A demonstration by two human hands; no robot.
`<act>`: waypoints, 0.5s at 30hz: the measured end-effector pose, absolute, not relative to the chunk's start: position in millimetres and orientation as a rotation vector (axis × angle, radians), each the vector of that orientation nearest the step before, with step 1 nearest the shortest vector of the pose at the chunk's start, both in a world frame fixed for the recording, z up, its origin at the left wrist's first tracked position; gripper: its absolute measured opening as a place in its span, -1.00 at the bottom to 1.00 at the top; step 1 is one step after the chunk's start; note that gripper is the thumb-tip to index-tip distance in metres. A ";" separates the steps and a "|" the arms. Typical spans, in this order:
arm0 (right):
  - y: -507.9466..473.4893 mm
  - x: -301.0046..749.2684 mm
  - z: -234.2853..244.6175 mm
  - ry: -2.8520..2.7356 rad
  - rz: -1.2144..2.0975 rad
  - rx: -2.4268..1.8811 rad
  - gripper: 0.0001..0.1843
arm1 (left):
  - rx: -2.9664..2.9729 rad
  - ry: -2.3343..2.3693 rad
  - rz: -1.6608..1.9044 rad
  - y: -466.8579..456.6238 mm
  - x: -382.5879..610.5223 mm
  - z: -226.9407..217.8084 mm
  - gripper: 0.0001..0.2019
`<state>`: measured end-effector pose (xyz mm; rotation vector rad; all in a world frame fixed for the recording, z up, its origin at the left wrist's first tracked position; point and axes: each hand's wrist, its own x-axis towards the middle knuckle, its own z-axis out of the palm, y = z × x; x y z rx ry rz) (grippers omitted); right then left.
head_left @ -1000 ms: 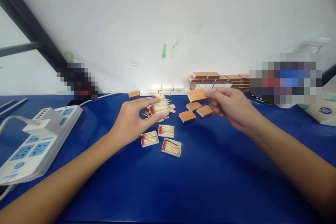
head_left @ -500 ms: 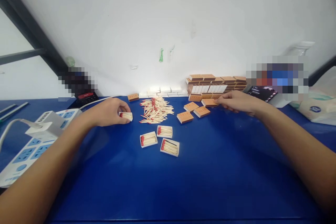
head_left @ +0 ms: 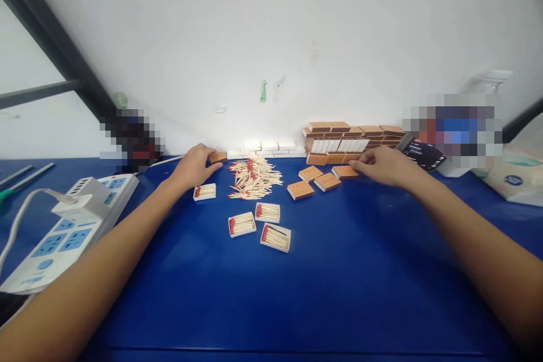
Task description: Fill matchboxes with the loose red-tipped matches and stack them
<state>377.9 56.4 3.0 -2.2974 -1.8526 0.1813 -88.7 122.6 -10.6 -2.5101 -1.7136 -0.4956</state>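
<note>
My left hand [head_left: 195, 166] is at the back left, its thumb and forefinger closed round a brown matchbox [head_left: 218, 157] near the wall. Just in front of it lies a white matchbox tray [head_left: 205, 192] filled with red-headed matches. At the right, my right hand [head_left: 379, 166] has its fingers drawn together on the right end of another brown matchbox [head_left: 344, 172], which rests on the table. Three more brown boxes, one of them this near box [head_left: 300, 189], lie beside it. A heap of loose matches [head_left: 255, 178] sits between my hands.
Three match-filled trays, including this tray [head_left: 275, 237], lie mid-table. White trays [head_left: 271, 148] and a stacked wall of brown matchboxes [head_left: 356, 131] line the back. A power strip [head_left: 72, 237] with a plugged-in white adapter is at the left, a plastic packet [head_left: 515, 175] at the right.
My left hand has let go of the match-filled tray, now on the table, and moved back to the brown matchbox. My right hand stays at its matchbox. The view has shifted slightly.
</note>
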 end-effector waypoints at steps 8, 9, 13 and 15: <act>47.3 362.9 4.6 -1.866 0.025 -2.180 -0.74 | -2.499 -1.901 -0.540 116.6 -98.2 -8.8 -0.51; 46.5 360.2 4.6 -1.868 0.008 -2.162 -0.74 | -2.508 -1.910 -0.552 114.1 -97.7 -6.8 -0.51; 38.0 334.3 5.7 -1.740 0.154 -1.897 -0.71 | -2.528 -1.892 -0.665 92.0 -83.5 4.7 -0.53; 27.0 310.5 6.8 -1.570 0.598 -1.600 -0.70 | -2.592 -1.753 -0.814 73.3 -67.2 10.3 -0.60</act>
